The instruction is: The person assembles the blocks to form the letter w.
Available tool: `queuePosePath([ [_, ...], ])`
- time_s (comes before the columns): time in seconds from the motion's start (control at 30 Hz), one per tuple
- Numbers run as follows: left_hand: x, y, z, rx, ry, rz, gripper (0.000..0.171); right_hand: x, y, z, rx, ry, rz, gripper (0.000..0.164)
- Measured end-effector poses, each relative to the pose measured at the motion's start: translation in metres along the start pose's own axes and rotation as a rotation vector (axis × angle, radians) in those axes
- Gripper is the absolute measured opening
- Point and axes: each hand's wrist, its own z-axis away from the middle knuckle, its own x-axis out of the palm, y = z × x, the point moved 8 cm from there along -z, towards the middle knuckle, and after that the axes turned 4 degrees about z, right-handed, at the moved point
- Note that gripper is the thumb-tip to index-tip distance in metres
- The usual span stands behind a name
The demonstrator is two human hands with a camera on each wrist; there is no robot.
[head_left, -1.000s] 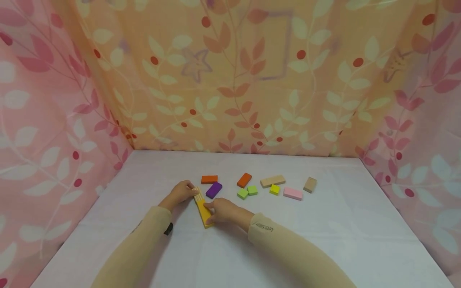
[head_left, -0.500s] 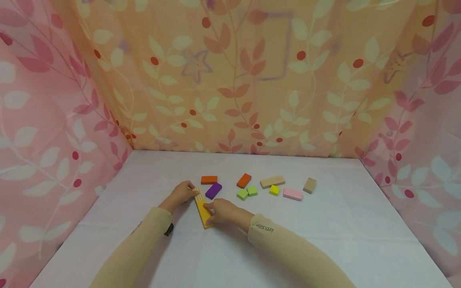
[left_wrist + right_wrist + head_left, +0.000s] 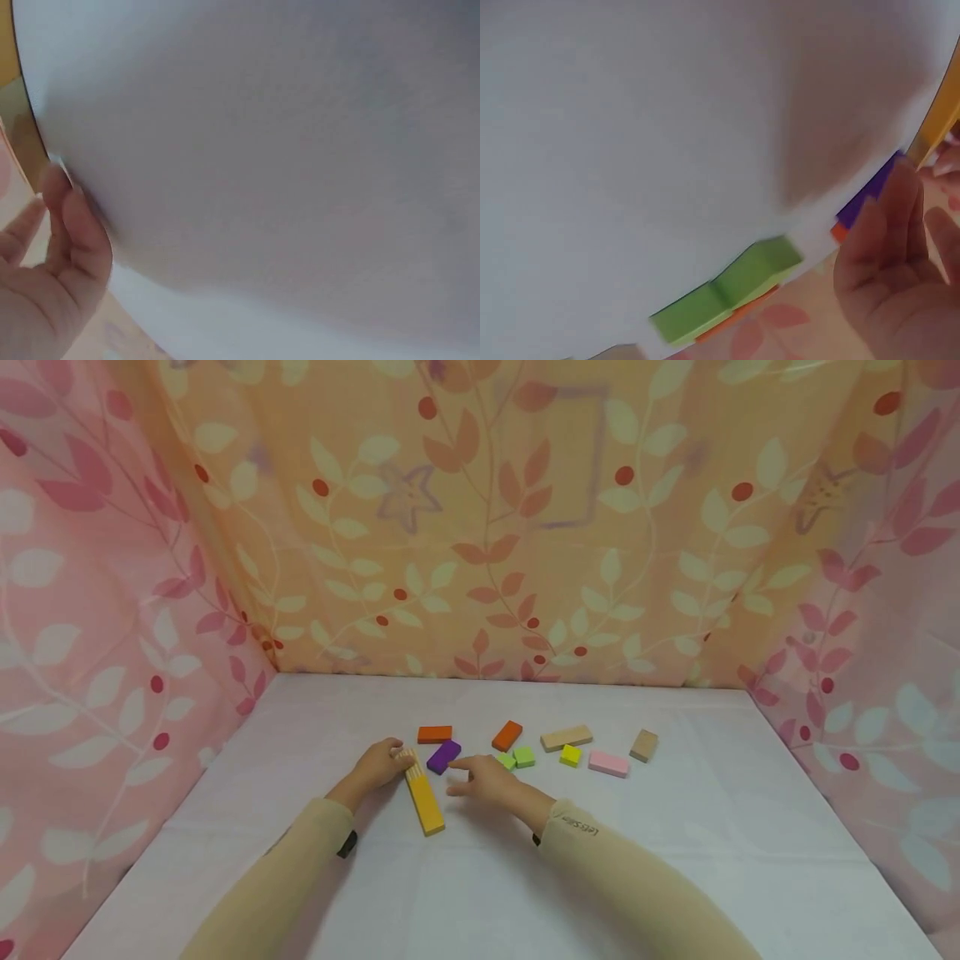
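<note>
A long flat yellow block (image 3: 425, 806), with pale, stick-like stripes at its far end, lies slantwise on the white table left of centre. My left hand (image 3: 381, 767) pinches this pale end between thumb and fingers; in the left wrist view the same hand (image 3: 64, 255) is at the lower left. My right hand (image 3: 487, 782) is off the yellow block, fingers extended and holding nothing. Its index fingertip is at the near right end of a purple block (image 3: 443, 757); whether they touch I cannot tell. In the right wrist view, the fingers partly cover the purple block (image 3: 868, 193).
Behind lie two orange blocks (image 3: 435, 735). Two light green cubes (image 3: 523, 757) sit beyond my right hand, one partly hidden. Farther right are a long wooden block (image 3: 566, 739), a yellow cube (image 3: 570, 756), a pink block (image 3: 608, 764) and a short wooden block (image 3: 643, 746). Patterned curtains surround the table.
My right hand has let go of the yellow block and moved right and slightly away from me, toward the purple block. The left hand keeps its hold at the striped end.
</note>
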Motion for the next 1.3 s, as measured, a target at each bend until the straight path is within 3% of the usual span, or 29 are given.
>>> queuePosePath([
  [0.13, -0.001, 0.003, 0.012, 0.032, 0.022, -0.093, 0.060, -0.024, 0.022, 0.004, 0.035, 0.124, 0.026, 0.047],
  [0.33, 0.008, 0.015, 0.028, 0.155, 0.004, -0.318, 0.076, -0.049, 0.057, 0.013, 0.105, 0.248, 0.069, 0.045],
  [0.6, 0.024, 0.015, 0.041, 0.157, -0.052, -0.369, 0.087, -0.044, 0.083, 0.012, 0.173, 0.191, 0.064, 0.045],
  [1.0, 0.026, 0.011, 0.045, 0.139, -0.020, -0.406, 0.083, -0.039, 0.079, 0.008, 0.157, 0.198, 0.135, 0.033],
  [1.17, 0.027, 0.011, 0.044, 0.128, -0.031, -0.393, 0.082, -0.042, 0.071, 0.012, 0.119, 0.222, 0.014, 0.031],
  [1.3, 0.025, 0.011, 0.044, 0.115, -0.037, -0.381, 0.080, -0.041, 0.069, 0.018, 0.162, 0.213, -0.226, 0.028],
])
